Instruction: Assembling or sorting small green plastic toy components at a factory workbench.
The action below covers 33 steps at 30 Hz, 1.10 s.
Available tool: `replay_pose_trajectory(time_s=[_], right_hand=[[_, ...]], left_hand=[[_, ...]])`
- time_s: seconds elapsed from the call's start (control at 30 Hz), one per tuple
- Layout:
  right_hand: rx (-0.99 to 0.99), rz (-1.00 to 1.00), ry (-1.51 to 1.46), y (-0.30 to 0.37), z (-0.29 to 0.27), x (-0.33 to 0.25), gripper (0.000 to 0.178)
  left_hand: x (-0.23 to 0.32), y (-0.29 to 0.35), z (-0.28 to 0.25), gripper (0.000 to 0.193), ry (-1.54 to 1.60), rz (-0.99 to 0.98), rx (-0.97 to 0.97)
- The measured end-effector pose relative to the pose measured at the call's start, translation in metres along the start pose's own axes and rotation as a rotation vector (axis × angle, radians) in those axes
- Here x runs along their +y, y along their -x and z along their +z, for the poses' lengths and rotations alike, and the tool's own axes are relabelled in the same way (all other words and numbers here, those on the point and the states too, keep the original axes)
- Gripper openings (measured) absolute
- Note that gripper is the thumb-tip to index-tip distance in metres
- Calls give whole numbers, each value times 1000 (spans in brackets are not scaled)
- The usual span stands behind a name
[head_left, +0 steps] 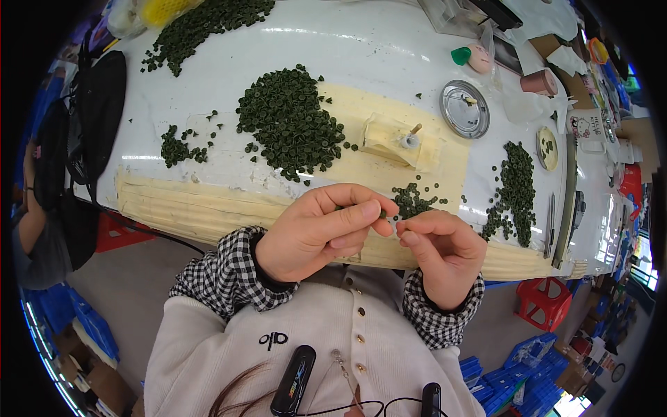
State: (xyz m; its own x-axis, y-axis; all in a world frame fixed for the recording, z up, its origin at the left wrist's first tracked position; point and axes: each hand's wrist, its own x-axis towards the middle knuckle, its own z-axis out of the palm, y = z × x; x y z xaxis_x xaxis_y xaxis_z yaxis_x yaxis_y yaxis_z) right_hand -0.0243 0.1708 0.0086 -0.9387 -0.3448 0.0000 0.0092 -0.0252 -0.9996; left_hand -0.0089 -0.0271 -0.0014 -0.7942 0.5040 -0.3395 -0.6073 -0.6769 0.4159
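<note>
Above the table's front edge, my left hand (323,222) is closed, with a small dark green part (383,214) between thumb and fingertips. More of the same may be inside the fingers, but they are hidden. Close on its right, my right hand (446,251) pinches thumb and forefinger together; whatever is between those tips is too small to make out. The two hands' fingertips nearly meet. Just beyond them lies a small cluster of dark green round parts (413,201). A large heap of the same parts (288,121) spreads farther back, left of centre.
A block wrapped in cream tape (392,142) holds a small white cup with a brown stick. Other green heaps lie at far left (201,28) and right (515,191). A round metal lid (464,109), tweezers (551,226) and a black bag (101,118) are around.
</note>
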Motion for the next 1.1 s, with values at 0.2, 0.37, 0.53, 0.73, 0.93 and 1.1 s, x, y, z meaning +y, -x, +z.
replay_pose_trajectory(time_s=[0.2,0.37,0.53,0.73,0.93,1.1], right_hand=[[-20,-29,-15,-1,2,2,16],[-36,-94,51,-5,7,0,13],[-19,-81,76,-5,11,-4,12],[-70,-184,200,-9,10,-4,11],[-90,-136,132,-11,10,-3,10],[-183,73,-272,-7,10,-1,16]], left_hand=[[1,1,0,15,-16,-10,-5],[-3,0,-2,14,-27,19,8],[0,1,0,15,-98,20,45],[-3,1,2,12,-254,60,134],[1,1,4,12,-360,96,122],[1,0,1,11,-562,278,22]])
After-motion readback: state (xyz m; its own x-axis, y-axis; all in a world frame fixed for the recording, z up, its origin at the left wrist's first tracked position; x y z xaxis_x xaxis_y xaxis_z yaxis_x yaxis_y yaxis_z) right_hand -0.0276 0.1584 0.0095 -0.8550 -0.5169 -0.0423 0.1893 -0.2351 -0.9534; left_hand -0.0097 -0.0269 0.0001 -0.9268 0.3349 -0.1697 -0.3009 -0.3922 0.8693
